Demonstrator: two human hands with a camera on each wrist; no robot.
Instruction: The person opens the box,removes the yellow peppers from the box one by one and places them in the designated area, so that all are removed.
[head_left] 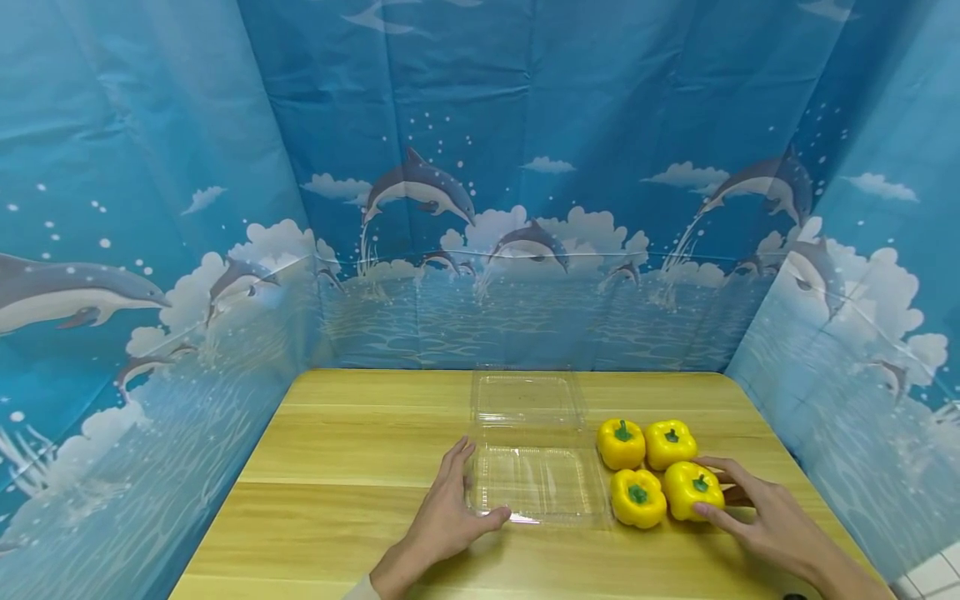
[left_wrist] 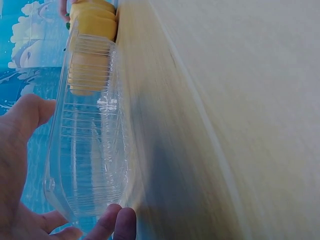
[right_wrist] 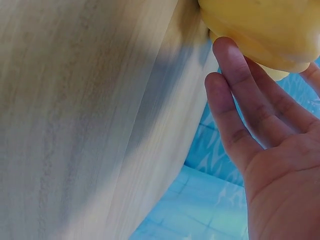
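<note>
A clear plastic clamshell box lies on the table with its lid folded back toward the wall. My left hand is at its left end, thumb by the near rim and fingers spread along the side. In the left wrist view, fingertips are right at the box's bottom corner. To the right of the box, several yellow bell peppers with green stems stand close together. My right hand is around the right side of the front right pepper, thumb in front, fingers behind, fairly straight in the right wrist view.
Three other peppers stand beside it: front left, back left and back right. The wooden table ends at a blue dolphin-print curtain at the back and both sides. White tiles show at the lower right.
</note>
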